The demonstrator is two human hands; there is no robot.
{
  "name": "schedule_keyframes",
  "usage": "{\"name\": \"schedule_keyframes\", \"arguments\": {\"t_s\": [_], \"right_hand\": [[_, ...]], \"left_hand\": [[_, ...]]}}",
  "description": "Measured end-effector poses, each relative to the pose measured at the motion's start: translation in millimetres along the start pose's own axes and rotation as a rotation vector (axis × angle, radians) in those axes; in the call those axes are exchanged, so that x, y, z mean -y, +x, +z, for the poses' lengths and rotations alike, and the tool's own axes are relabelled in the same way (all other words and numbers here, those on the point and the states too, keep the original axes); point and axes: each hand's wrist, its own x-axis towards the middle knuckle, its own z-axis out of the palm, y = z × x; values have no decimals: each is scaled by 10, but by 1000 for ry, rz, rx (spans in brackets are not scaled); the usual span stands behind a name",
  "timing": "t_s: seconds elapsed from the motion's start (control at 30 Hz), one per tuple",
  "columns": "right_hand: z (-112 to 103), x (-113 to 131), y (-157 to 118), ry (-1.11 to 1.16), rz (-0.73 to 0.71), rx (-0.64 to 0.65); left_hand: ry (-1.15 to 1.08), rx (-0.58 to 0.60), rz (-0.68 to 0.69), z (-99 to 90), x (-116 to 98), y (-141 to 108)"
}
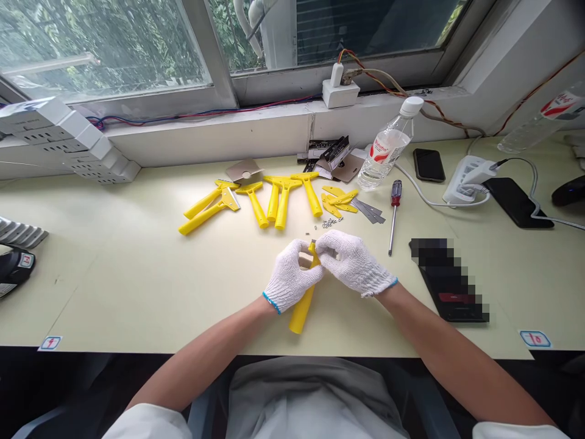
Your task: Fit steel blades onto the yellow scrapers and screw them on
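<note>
**THINGS**
Left hand point(290, 277): in a white knit work glove with a blue cuff; fingers curled closed around the upper part of the handle.
Right hand point(354, 262): same glove; fingers closed in against the handle's top end, pressed up to the left hand.
Yellow plastic scraper handle point(299, 314): gripped between both hands at lower centre, tilted, its butt end pointing toward the person. The head end is mostly hidden by the fingers, so any work there cannot be made out.
Small metal screws point(328, 224): loose cluster just beyond the hands.

**REST**
Desk point(137, 292): pale green top, running across the frame.
Assembled scrapers point(214, 210): yellow, one showing a steel blade, left of centre.
Loose scraper handles point(283, 198): yellow, side by side at centre.
Yellow blade covers point(339, 201): stacked right of the handles.
Steel blades point(368, 211): fanned just beside the covers.
Red-handled screwdriver point(395, 204): lying right of the blades.
Water bottle point(386, 146): upright, far centre.
Smartphone point(429, 164): dark, face up, far right.
Window point(114, 49): along the top of the frame.
</note>
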Motion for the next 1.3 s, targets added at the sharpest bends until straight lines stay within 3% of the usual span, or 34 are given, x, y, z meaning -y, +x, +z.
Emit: {"name": "schedule_keyframes", "arguments": {"t_s": [0.43,0.63,0.73,1.03,1.3], "right_hand": [[50,33,-130,-273,-100,43],[15,28,-130,-398,-333,58],[9,44,-141,-437,-357,52],[67,51,-176,-417,-234,5],[47,38,-129,-182,167,42]], "left_hand": [[11,11,43,-35,-3,24],[107,-1,105,-50,-38,14],[119,1,118,-57,-37,7],[64,9,46,-70,-23,32],[-67,96,-59,-94,-39,32]]}}
